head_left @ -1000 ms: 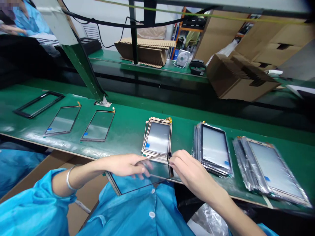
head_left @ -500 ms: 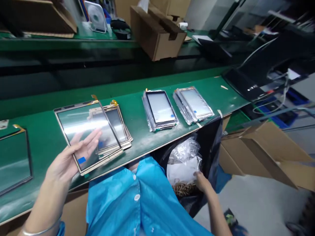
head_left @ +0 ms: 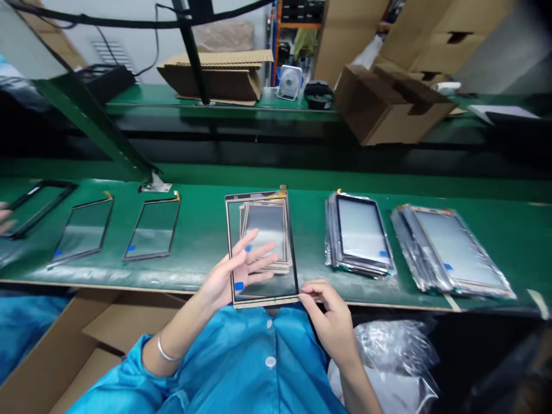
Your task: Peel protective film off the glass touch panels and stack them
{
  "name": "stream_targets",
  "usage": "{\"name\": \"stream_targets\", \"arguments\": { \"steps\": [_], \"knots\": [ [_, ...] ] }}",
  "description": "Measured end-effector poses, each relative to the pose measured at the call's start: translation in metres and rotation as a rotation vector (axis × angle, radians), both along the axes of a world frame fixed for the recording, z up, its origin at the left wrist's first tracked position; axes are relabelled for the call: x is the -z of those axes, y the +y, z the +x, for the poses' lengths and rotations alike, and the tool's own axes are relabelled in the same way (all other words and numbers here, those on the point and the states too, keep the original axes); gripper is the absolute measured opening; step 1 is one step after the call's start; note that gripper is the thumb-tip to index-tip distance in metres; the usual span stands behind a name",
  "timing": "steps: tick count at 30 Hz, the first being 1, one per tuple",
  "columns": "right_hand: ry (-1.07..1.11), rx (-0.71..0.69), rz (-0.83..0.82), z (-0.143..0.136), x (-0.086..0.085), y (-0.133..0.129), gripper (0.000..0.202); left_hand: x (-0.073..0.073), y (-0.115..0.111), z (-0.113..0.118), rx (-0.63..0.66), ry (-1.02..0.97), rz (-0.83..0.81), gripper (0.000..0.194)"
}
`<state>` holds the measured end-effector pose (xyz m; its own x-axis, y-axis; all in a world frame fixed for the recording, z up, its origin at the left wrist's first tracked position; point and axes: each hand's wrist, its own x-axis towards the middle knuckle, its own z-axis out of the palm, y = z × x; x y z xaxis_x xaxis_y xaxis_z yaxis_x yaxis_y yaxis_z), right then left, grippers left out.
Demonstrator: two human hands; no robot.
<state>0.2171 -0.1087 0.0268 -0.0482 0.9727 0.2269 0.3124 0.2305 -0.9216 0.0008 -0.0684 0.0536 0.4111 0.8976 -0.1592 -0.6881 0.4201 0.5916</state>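
A clear touch screen glass panel (head_left: 261, 292) with a dark border, a blue tab and an amber flex tail is held upright in front of me. My left hand (head_left: 224, 276) grips its left edge, thumb in front and fingers spread behind the glass. At the lower right corner, my right hand (head_left: 328, 313) pinches the panel between thumb and fingers. Through the glass I see a stack of similar panels (head_left: 266, 221) on the green bench (head_left: 200, 241). Right of it lie a stack of black-bordered panels (head_left: 362, 230) and a stack of plastic-wrapped panels (head_left: 457, 247).
Two single panels (head_left: 153, 227) (head_left: 86, 227) lie on the left, beyond them a black frame (head_left: 41, 198) near another person's hand (head_left: 5, 218). Crumpled clear plastic (head_left: 394, 345) fills a bin below right. Cardboard boxes (head_left: 392, 109) stand on the rear shelf.
My right hand has come up from the plastic in the bin to the panel's lower right corner. My left hand still holds the panel. The view has turned left.
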Motion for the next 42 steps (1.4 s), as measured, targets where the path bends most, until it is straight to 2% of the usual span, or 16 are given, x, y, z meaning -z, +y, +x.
{"name": "stream_targets", "arguments": {
  "steps": [5,13,17,18,20,24,28,34,42],
  "knots": [
    [0.002,0.013,0.018,-0.007,0.006,-0.002,0.007,-0.003,-0.005,-0.005,-0.051,-0.002,0.032,0.043],
    [-0.001,0.064,0.050,-0.018,0.005,0.000,0.009,-0.001,-0.019,0.000,-0.146,0.014,0.182,0.045],
    [0.147,0.144,-0.048,-0.024,0.006,0.001,0.004,0.002,-0.028,-0.001,-0.202,0.044,0.281,0.042],
    [0.203,0.161,-0.094,-0.026,0.005,0.001,0.008,0.003,-0.029,-0.002,-0.215,0.051,0.306,0.041],
    [0.296,0.128,-0.182,-0.027,0.001,0.004,0.012,0.005,-0.033,-0.004,-0.244,0.064,0.346,0.039],
    [0.355,-0.063,-0.233,-0.028,-0.010,0.011,0.007,0.006,-0.039,-0.009,-0.250,0.077,0.387,0.036],
    [0.388,-0.017,-0.171,-0.031,-0.014,0.009,0.009,0.000,-0.047,-0.014,-0.222,0.110,0.310,0.033],
    [0.306,0.042,-0.037,-0.036,-0.008,0.003,0.010,-0.004,-0.051,-0.014,-0.228,0.110,0.225,0.033],
    [0.096,0.086,0.127,-0.031,-0.003,0.002,0.009,0.005,-0.043,-0.010,-0.283,0.126,0.348,0.035]
  ]
}}
